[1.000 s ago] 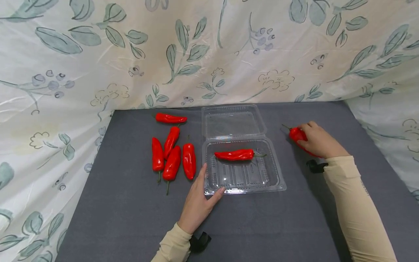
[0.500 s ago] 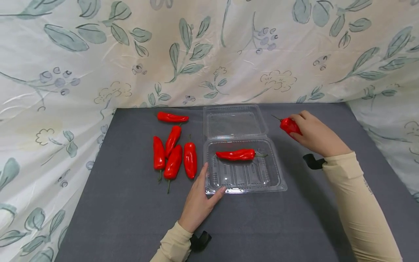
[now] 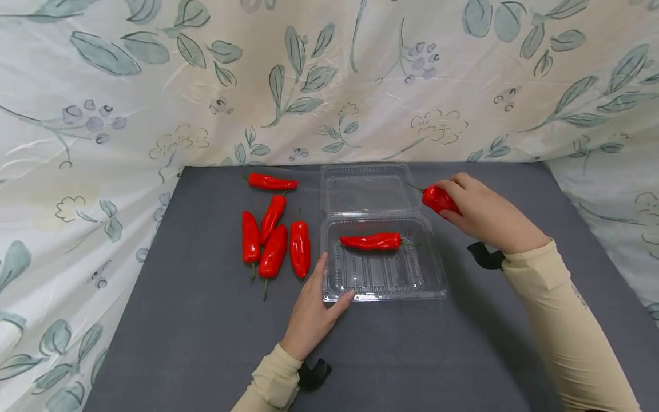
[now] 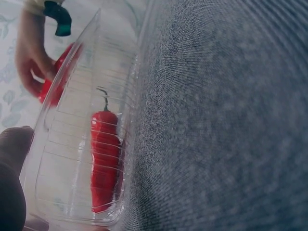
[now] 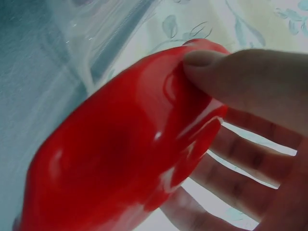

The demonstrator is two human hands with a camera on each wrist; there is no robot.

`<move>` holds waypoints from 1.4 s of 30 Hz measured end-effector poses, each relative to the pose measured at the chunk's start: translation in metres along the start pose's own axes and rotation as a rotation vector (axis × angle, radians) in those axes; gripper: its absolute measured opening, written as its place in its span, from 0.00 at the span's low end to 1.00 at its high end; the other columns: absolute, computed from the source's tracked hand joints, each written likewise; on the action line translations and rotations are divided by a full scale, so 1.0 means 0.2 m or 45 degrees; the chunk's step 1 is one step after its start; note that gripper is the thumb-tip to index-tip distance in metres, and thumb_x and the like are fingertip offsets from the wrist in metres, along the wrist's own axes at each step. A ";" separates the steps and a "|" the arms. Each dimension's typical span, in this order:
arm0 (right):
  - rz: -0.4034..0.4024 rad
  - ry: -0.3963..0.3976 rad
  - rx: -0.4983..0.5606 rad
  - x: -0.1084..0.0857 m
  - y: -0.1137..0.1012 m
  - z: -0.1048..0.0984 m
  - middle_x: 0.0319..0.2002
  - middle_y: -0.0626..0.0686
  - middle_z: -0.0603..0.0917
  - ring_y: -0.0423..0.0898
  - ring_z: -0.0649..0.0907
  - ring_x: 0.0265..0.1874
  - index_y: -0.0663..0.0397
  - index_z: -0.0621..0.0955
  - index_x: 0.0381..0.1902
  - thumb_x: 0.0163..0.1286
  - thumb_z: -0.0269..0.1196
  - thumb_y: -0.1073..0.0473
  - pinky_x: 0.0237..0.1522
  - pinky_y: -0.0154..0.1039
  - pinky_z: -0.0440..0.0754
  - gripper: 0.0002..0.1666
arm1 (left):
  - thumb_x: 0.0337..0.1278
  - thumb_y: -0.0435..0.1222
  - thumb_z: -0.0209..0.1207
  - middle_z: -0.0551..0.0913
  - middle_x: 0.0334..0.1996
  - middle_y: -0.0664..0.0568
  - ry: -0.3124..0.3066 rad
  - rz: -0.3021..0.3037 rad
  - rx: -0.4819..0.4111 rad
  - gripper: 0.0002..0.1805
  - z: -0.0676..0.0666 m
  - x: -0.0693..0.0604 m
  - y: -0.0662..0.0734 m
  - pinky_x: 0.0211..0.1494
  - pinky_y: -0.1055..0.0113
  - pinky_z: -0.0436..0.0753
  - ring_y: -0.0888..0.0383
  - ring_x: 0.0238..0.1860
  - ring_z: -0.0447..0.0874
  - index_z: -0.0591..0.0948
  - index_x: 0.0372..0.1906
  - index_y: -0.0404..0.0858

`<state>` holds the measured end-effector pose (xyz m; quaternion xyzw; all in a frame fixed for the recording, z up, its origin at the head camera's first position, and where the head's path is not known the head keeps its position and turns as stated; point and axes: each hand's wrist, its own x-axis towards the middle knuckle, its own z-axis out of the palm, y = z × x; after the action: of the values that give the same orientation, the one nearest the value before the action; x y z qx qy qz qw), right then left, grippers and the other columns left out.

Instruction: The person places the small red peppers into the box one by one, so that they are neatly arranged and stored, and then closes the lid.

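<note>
A clear plastic container (image 3: 435, 274) lies with its lid (image 3: 365, 191) folded back behind it. One red pepper (image 3: 372, 242) rests across the inside, stem to the right; the left wrist view shows this pepper (image 4: 105, 159) through the clear wall. My left hand (image 3: 310, 315) touches the container's front left corner, thumb and fingers spread. Off the lid's right side, my right hand (image 3: 486, 214) grips another red pepper (image 3: 437, 198) above the table, its stem pointing left. The right wrist view has the held pepper (image 5: 120, 139) between thumb and fingers.
Several red peppers (image 3: 273, 252) lie left of the container, one (image 3: 273, 182) of them near the grey table's (image 3: 206, 320) back edge. A patterned cloth (image 3: 360, 86) hangs behind the table and along its sides.
My right hand has lifted its pepper and carried it left, from the table on the right to beside the lid. The left hand has stayed at the container's corner.
</note>
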<state>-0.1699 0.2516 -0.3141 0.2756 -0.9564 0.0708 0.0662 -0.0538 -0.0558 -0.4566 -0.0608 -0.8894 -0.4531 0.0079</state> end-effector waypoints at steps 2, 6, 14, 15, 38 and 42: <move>-0.031 0.023 -0.011 0.01 -0.03 -0.01 0.48 0.63 0.75 0.57 0.78 0.45 0.65 0.72 0.58 0.55 0.71 0.65 0.42 0.55 0.82 0.33 | 0.55 0.56 0.61 0.65 0.69 0.45 0.006 0.011 0.004 0.50 0.00 0.00 0.00 0.65 0.46 0.69 0.49 0.66 0.67 0.49 0.76 0.49; -0.113 0.068 -0.034 0.04 -0.09 0.00 0.46 0.62 0.76 0.56 0.79 0.43 0.65 0.74 0.56 0.53 0.73 0.66 0.42 0.53 0.83 0.33 | 0.54 0.57 0.61 0.65 0.69 0.46 0.014 0.019 0.020 0.50 -0.01 0.01 -0.01 0.64 0.46 0.70 0.49 0.66 0.68 0.49 0.76 0.49; -0.296 0.096 -0.060 0.08 -0.24 0.02 0.44 0.59 0.78 0.52 0.81 0.40 0.64 0.75 0.54 0.49 0.74 0.67 0.40 0.46 0.84 0.33 | 0.55 0.58 0.60 0.65 0.69 0.47 0.015 0.015 0.027 0.50 -0.01 0.01 -0.01 0.64 0.47 0.70 0.51 0.65 0.69 0.48 0.76 0.50; -0.311 0.093 -0.068 0.08 -0.25 0.02 0.44 0.59 0.78 0.52 0.80 0.39 0.63 0.76 0.54 0.49 0.74 0.67 0.40 0.45 0.84 0.33 | 0.55 0.58 0.60 0.65 0.69 0.47 0.014 0.013 0.025 0.50 -0.01 0.01 -0.01 0.64 0.47 0.70 0.51 0.65 0.69 0.48 0.76 0.50; -0.569 -0.063 0.001 0.07 -0.45 0.24 0.42 0.52 0.79 0.46 0.81 0.39 0.57 0.77 0.53 0.46 0.78 0.58 0.41 0.40 0.84 0.35 | 0.54 0.60 0.59 0.65 0.69 0.47 -0.009 -0.017 0.007 0.50 -0.01 0.00 0.00 0.63 0.47 0.71 0.50 0.65 0.69 0.49 0.76 0.49; -0.598 -0.145 0.019 0.06 -0.47 0.28 0.42 0.52 0.79 0.46 0.80 0.38 0.56 0.77 0.52 0.47 0.77 0.59 0.40 0.39 0.84 0.33 | 0.55 0.60 0.59 0.65 0.69 0.46 -0.006 -0.009 -0.007 0.49 -0.01 0.00 0.01 0.63 0.46 0.71 0.50 0.65 0.69 0.50 0.76 0.49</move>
<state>-0.1342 0.1565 -0.3578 0.4946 -0.8676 0.0449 0.0248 -0.0535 -0.0563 -0.4547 -0.0587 -0.8883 -0.4554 0.0043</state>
